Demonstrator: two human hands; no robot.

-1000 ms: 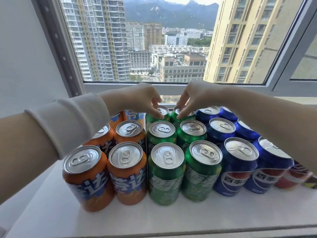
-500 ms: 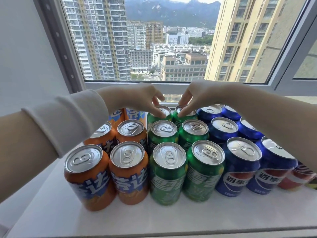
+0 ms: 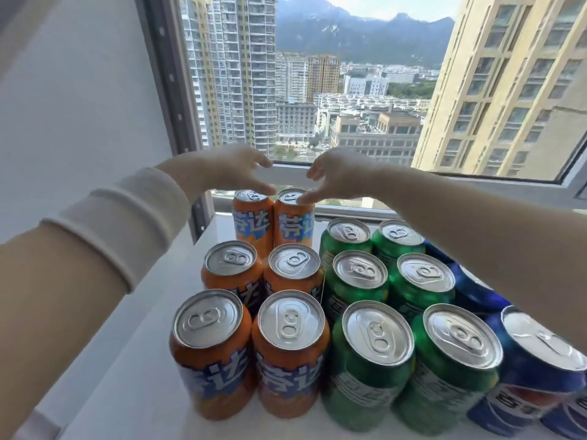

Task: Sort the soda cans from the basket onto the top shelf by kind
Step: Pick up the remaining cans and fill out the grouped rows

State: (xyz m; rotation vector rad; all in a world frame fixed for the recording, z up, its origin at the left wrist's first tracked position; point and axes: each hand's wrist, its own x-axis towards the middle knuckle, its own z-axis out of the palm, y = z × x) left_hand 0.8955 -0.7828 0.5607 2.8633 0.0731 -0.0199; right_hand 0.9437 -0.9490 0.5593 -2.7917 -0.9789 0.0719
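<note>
On the white shelf below the window, the soda cans stand upright in rows by kind: orange cans at the left, green cans in the middle, blue cans at the right. Both hands reach over the two rear orange cans. The left hand has a loose, open grip above the rear left can. The right hand is likewise spread, holding nothing, its thumb tip on the lid of the rear right can.
</note>
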